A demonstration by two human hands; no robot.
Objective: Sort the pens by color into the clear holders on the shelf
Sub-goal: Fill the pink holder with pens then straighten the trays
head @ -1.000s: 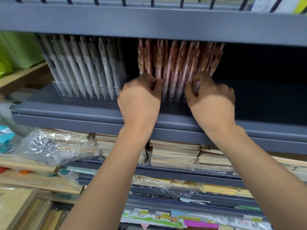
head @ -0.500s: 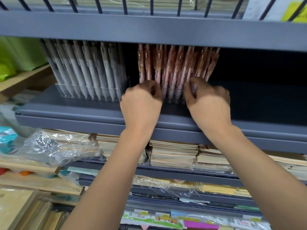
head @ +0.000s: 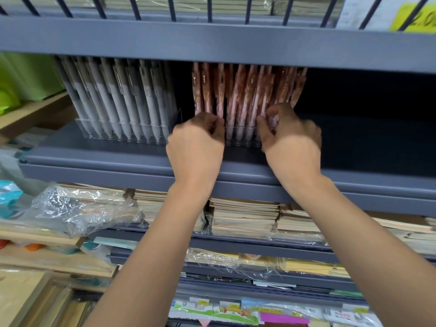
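On the grey shelf (head: 113,159) two clear holders stand side by side, a little apart. The left holder (head: 122,132) carries a row of pale grey pens (head: 118,97), all leaning the same way. The right holder (head: 238,140) carries the pink pens (head: 245,90), which stand upright and close together. Both hands are at this pink row. The left hand (head: 195,147) is at the left end, its fingers curled around the lower part of the pink pens there, with the thumb pressing on one of them. The right hand (head: 292,142) is at the right end and grips some pink pens between thumb and curled fingers. On the shelf below lie stacks of notebooks (head: 243,215), partly in crumpled plastic wrap (head: 82,208).
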